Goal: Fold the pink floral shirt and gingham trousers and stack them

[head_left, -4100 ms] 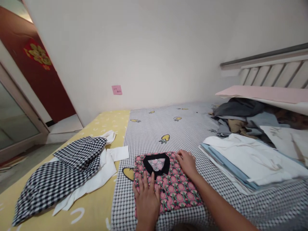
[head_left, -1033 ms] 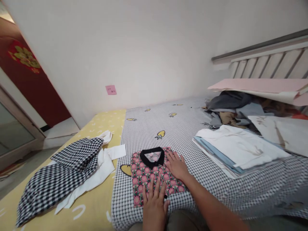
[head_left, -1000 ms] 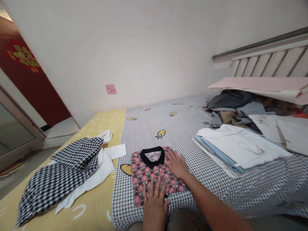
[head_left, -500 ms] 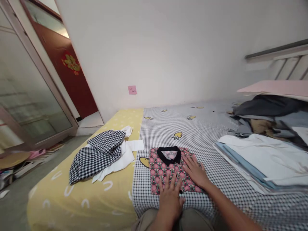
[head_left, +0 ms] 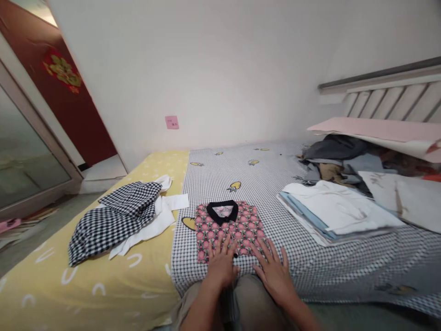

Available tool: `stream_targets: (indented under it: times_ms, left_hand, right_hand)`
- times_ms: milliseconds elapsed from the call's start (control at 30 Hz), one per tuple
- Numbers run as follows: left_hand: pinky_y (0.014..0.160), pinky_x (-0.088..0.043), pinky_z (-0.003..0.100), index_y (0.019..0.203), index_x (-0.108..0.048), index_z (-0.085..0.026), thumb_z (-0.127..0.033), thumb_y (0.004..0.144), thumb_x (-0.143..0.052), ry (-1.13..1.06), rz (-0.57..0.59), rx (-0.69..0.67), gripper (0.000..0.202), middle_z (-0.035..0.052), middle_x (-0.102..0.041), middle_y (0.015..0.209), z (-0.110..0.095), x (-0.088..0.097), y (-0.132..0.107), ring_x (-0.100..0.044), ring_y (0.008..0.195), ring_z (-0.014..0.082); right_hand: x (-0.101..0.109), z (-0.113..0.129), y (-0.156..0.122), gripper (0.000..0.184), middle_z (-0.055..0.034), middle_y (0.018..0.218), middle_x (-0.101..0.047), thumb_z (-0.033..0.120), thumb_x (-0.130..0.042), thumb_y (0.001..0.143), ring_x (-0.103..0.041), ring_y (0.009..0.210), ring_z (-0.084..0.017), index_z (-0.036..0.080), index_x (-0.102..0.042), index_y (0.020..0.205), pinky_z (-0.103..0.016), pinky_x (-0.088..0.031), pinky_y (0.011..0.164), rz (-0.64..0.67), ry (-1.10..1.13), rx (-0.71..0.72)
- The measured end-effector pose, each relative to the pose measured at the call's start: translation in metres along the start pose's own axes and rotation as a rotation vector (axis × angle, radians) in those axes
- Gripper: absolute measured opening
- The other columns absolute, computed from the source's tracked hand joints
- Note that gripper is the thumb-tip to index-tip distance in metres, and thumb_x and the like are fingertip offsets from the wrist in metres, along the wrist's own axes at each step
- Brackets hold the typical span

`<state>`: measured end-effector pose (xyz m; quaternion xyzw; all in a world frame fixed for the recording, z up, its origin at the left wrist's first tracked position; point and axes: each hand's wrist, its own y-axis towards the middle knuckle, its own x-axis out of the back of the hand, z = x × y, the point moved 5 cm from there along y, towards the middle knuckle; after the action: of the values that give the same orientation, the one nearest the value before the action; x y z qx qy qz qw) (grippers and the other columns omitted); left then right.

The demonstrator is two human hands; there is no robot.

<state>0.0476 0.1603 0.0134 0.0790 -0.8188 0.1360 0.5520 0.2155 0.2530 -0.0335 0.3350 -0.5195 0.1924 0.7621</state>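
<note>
Item: one folded pink floral shirt (head_left: 229, 232) with a black collar (head_left: 222, 210), lying flat and collar-away on a black-and-white checked bed sheet (head_left: 220, 177). Left hand (head_left: 220, 265): open, fingers spread, palm down on the shirt's lower edge, not gripping. Right hand (head_left: 272, 272): open, fingers splayed, palm down at the shirt's lower right corner, also not gripping, and mostly on the sheet. Khaki trousers (head_left: 255, 303): directly below the shirt, between the two forearms. Black-and-white gingham garment (head_left: 113, 223): crumpled, left of the shirt, over a white garment (head_left: 160, 216), on a yellow patterned sheet (head_left: 103, 285). Stack of folded white and light-blue clothes (head_left: 330, 214): right of the shirt, well apart from it. Heap of dark and grey clothes (head_left: 336, 158): beyond that stack, further right of the shirt. Pink board (head_left: 379, 128): above the heap, tilted. Pink sticky note (head_left: 171, 122): on the wall, beyond the shirt.
</note>
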Motion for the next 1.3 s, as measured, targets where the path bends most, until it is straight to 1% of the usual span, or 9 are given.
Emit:
stream_targets:
  times_ms: [133,267,333,400,567,700,1000,1133,1300]
  left_hand:
    - [0.123,-0.017,0.06,0.155,-0.03,-0.034,-0.026,0.078,-0.061,-0.132,-0.15,-0.03,0.083,0.005,-0.019,0.169,0.011,0.013,-0.014,-0.017,0.155,0.0287]
    - [0.12,-0.033,0.048,0.144,-0.046,-0.026,-0.027,0.089,-0.049,-0.397,-0.66,0.036,0.056,0.012,-0.034,0.159,0.06,0.025,-0.055,-0.032,0.149,0.0255]
    - [0.117,-0.037,0.051,0.135,-0.052,-0.02,-0.037,0.088,-0.05,-0.575,-0.839,0.181,0.05,0.016,-0.047,0.144,0.092,0.022,-0.076,-0.045,0.137,0.0286]
    - [0.11,-0.043,0.053,0.125,-0.054,-0.017,-0.045,0.082,-0.053,-0.747,-0.886,0.325,0.052,0.0171,-0.057,0.127,0.115,0.016,-0.089,-0.057,0.12,0.0305]
    - [0.081,-0.054,0.039,0.092,-0.062,-0.019,-0.063,0.075,-0.057,-0.884,-0.709,0.37,0.047,0.0087,-0.068,0.087,0.117,0.015,-0.083,-0.065,0.086,0.0249]
    - [0.047,-0.036,0.026,0.095,-0.056,-0.023,-0.075,0.071,-0.06,-0.95,-0.579,0.408,0.058,-0.008,-0.049,0.049,0.106,0.009,-0.071,-0.049,0.045,0.0157]
    - [0.045,-0.034,0.024,0.068,-0.046,-0.025,-0.064,0.078,-0.065,-1.032,-0.401,0.503,0.045,-0.0066,-0.051,0.043,0.093,0.013,-0.051,-0.047,0.04,0.0126]
    - [0.043,-0.038,0.026,0.067,-0.052,-0.022,-0.064,0.076,-0.069,-1.12,-0.279,0.551,0.046,-0.0006,-0.06,0.045,0.088,0.016,-0.041,-0.051,0.037,0.014]
    - [0.043,-0.042,0.022,0.069,-0.054,-0.019,-0.058,0.078,-0.07,-1.279,-0.291,0.619,0.043,0.0016,-0.064,0.05,0.087,0.022,-0.039,-0.055,0.04,0.0124]
  right_hand:
    - [0.018,-0.002,-0.006,0.053,-0.0034,0.156,-0.045,0.042,-0.053,0.087,-0.032,0.147,-0.032,0.034,-0.056,0.14,-0.063,-0.01,0.121,-0.096,0.483,-0.12]
    - [0.021,-0.015,-0.048,0.047,-0.0112,0.123,-0.07,0.053,-0.066,0.078,-0.063,0.117,-0.029,0.024,-0.066,0.114,-0.049,-0.047,0.106,-0.389,1.23,-0.591]
    - [0.011,-0.007,-0.068,0.048,-0.0087,0.097,-0.075,0.054,-0.077,0.068,-0.071,0.092,-0.027,0.022,-0.067,0.103,-0.043,-0.057,0.087,-0.334,1.486,-0.813]
    - [0.004,0.007,-0.074,0.051,-0.0066,0.084,-0.075,0.051,-0.085,0.061,-0.072,0.08,-0.025,0.02,-0.067,0.098,-0.04,-0.06,0.078,-0.194,1.665,-0.883]
    - [-0.005,0.032,-0.058,0.043,-0.0082,0.09,-0.077,0.034,-0.088,0.056,-0.074,0.089,-0.025,0.019,-0.068,0.09,-0.036,-0.06,0.083,0.045,1.903,-0.972]
    - [-0.005,0.04,-0.05,0.038,-0.007,0.089,-0.077,0.028,-0.086,0.06,-0.074,0.087,-0.024,0.019,-0.069,0.093,-0.036,-0.061,0.082,0.097,1.944,-0.981]
    - [-0.01,0.054,-0.047,0.044,-0.0065,0.104,-0.076,0.034,-0.088,0.061,-0.073,0.098,-0.027,0.022,-0.066,0.098,-0.042,-0.057,0.093,0.184,1.972,-0.925]
    - [-0.012,0.052,-0.045,0.046,-0.0075,0.111,-0.075,0.035,-0.088,0.063,-0.073,0.099,-0.027,0.021,-0.066,0.101,-0.042,-0.056,0.092,0.197,2.018,-0.897]
    - [-0.008,0.064,-0.047,0.043,-0.0075,0.113,-0.074,0.037,-0.083,0.07,-0.073,0.096,-0.023,0.022,-0.067,0.107,-0.039,-0.055,0.09,0.33,2.121,-0.884]
